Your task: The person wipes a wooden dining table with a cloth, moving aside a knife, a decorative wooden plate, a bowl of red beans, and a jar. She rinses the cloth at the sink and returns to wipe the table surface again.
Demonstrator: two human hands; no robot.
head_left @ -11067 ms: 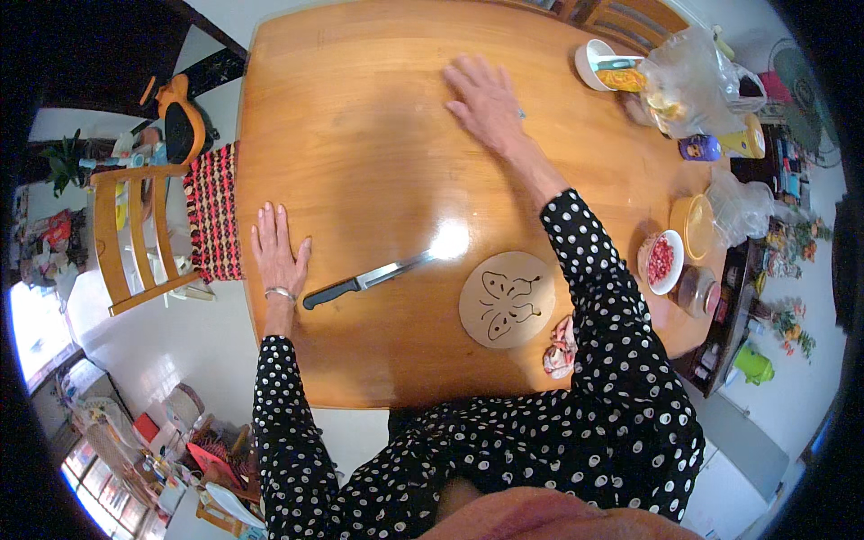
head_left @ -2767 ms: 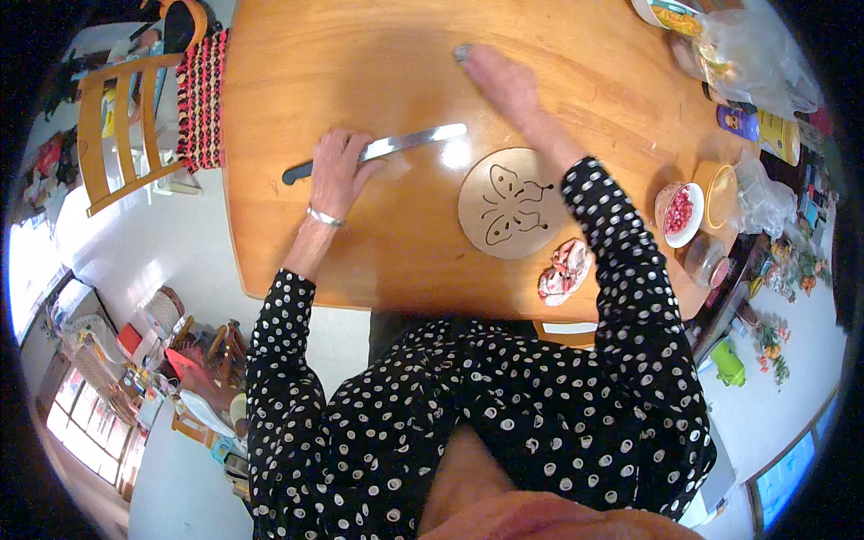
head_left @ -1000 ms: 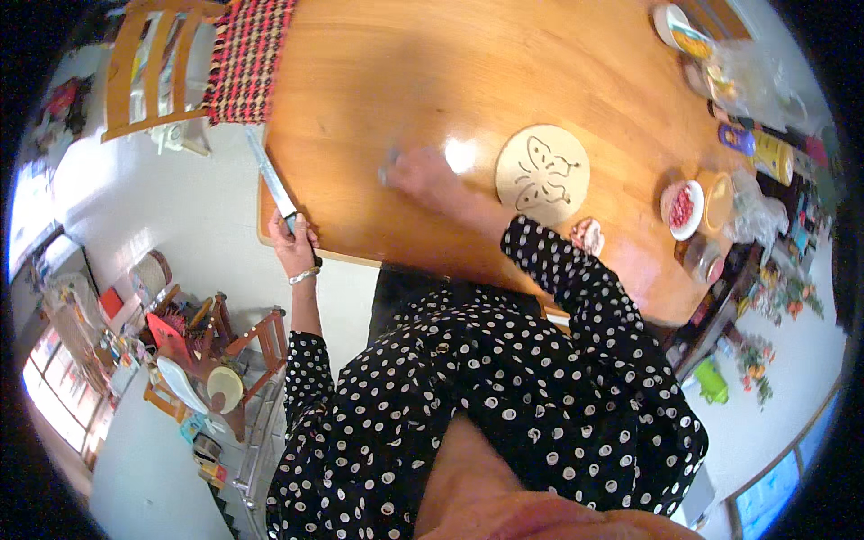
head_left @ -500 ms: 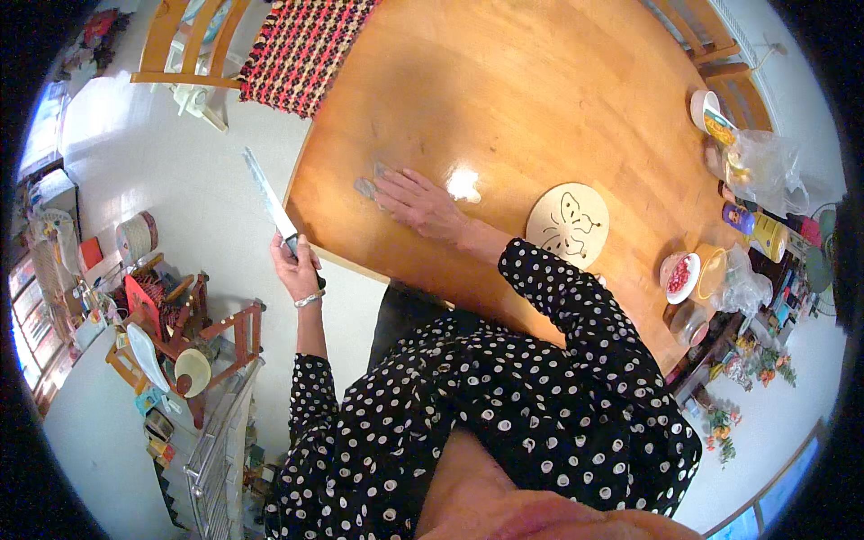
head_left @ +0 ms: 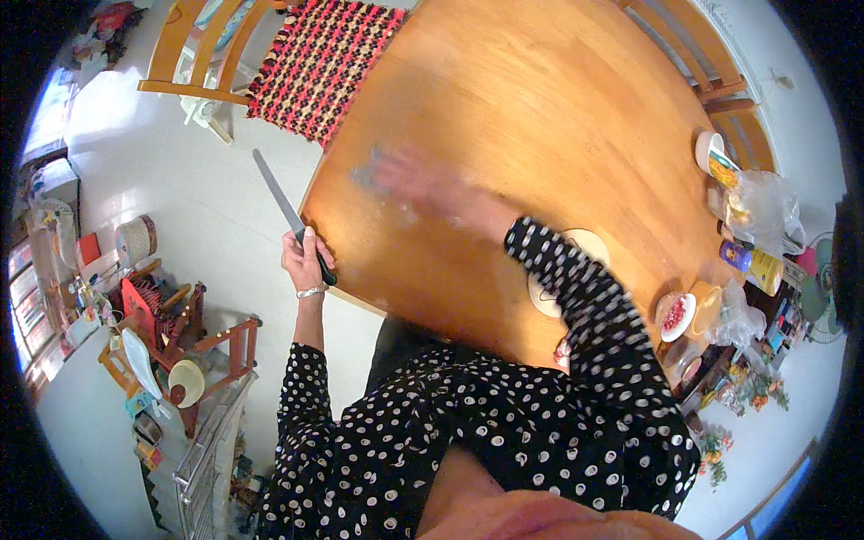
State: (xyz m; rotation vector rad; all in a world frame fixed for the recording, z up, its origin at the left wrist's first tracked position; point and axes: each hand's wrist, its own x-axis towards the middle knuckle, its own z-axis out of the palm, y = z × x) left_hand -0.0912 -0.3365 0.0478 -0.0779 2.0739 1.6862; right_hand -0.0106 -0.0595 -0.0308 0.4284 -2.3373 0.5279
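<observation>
Two hands at the near-left corner of a wooden surface [head_left: 504,99], viewed from above. The left hand [head_left: 307,259] is closed around the black handle of a knife [head_left: 279,193], whose blade points forward and leftward, raised over the pale floor beyond the surface's edge; this grip presumably holds the blade clear of the other arm. The right hand [head_left: 409,175] lies over the surface near its left edge, with a grey cloth [head_left: 364,171] at its fingertips; both are blurred, and whether the fingers pinch the cloth or merely press on it cannot be told. The right sleeve [head_left: 594,310] crosses above a round pale board [head_left: 589,243], hiding its middle. A bowl of red pieces [head_left: 690,317], a white bowl [head_left: 705,153] and a clear plastic bag [head_left: 769,202] stand along the right side, an arrangement that probably leaves the hands room to the left.
</observation>
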